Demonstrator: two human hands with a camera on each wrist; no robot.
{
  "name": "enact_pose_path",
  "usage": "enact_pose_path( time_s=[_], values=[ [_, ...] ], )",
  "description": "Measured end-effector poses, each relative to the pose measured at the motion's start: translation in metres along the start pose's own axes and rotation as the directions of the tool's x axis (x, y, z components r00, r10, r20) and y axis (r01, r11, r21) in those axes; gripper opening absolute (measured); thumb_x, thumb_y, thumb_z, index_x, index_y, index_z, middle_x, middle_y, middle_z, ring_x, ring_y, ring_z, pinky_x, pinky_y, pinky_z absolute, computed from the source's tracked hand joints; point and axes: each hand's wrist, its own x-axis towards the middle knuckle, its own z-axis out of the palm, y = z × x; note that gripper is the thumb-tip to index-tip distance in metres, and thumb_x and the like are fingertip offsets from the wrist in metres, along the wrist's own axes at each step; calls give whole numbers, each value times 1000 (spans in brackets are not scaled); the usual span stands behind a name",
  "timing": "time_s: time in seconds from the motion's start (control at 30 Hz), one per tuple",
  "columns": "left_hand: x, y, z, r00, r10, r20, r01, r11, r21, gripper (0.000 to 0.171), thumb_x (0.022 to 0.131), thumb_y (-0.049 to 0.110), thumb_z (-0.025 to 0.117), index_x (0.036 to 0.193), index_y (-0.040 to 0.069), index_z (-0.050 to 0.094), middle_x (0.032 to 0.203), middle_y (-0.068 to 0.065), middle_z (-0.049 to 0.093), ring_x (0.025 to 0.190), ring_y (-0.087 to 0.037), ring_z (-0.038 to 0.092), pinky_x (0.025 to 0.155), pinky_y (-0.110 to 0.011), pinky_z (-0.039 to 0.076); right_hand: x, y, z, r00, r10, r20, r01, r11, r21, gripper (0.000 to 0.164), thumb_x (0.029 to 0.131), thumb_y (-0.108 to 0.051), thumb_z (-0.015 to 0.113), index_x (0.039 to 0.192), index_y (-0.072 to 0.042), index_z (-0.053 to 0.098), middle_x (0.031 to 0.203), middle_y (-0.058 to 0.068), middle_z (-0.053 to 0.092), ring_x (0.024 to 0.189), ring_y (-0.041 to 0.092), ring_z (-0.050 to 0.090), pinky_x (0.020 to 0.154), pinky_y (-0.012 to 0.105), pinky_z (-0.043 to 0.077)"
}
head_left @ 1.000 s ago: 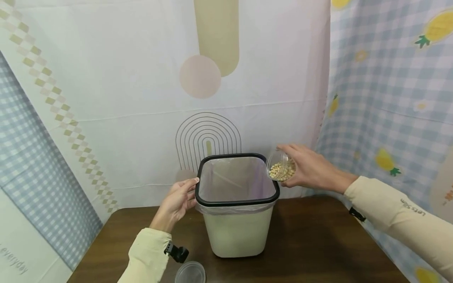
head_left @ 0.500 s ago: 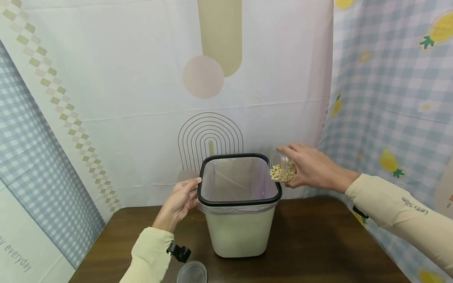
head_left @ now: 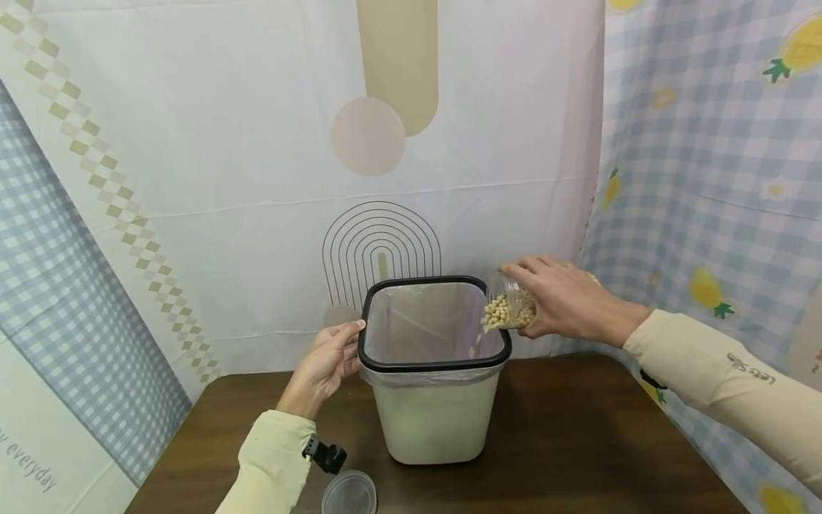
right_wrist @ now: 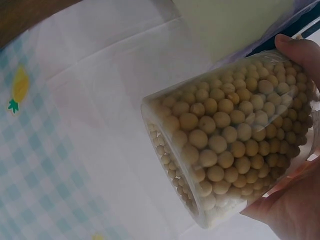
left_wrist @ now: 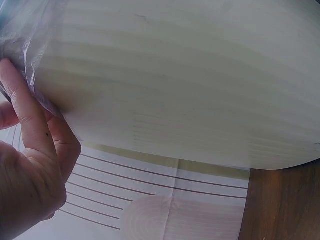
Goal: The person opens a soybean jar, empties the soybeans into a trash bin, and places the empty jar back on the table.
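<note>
A pale trash bin (head_left: 432, 421) with a black rim and a clear plastic liner (head_left: 411, 321) stands upright on the table. My left hand (head_left: 324, 360) holds its left rim, thumb at the top edge and fingers against the outside. In the left wrist view those fingers (left_wrist: 32, 117) lie on the liner's overhang. At the right rim, my right hand (head_left: 565, 296) grips a clear jar (head_left: 504, 285), tipped sideways with its mouth over the bin. Soybeans (right_wrist: 230, 130) fill much of the jar, and some spill from its mouth into the bin.
A clear round lid (head_left: 349, 494) lies on the brown wooden table (head_left: 565, 428) near the front, below the left wrist. A patterned white cloth (head_left: 257, 143) hangs behind the bin, and a blue checked cloth (head_left: 700, 178) hangs at the right.
The jar has tipped further toward the bin, and soybeans now fall from its mouth. The left hand stays at the rim.
</note>
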Motion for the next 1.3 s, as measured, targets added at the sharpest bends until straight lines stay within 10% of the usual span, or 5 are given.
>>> enact_pose_path(
  time_s=[1.3],
  values=[
    [-1,-1,-1,1000,-4,-1,4,1000,1,48,110,17,54,146,-11,41,111,-7,59,74,-7,66,60,-16,58,5,-7,-5,998,-44,34,46,997,-60,100,64,-30,99,150,-8,53,132,16,64,113,38,62,81,56,60]
  ],
)
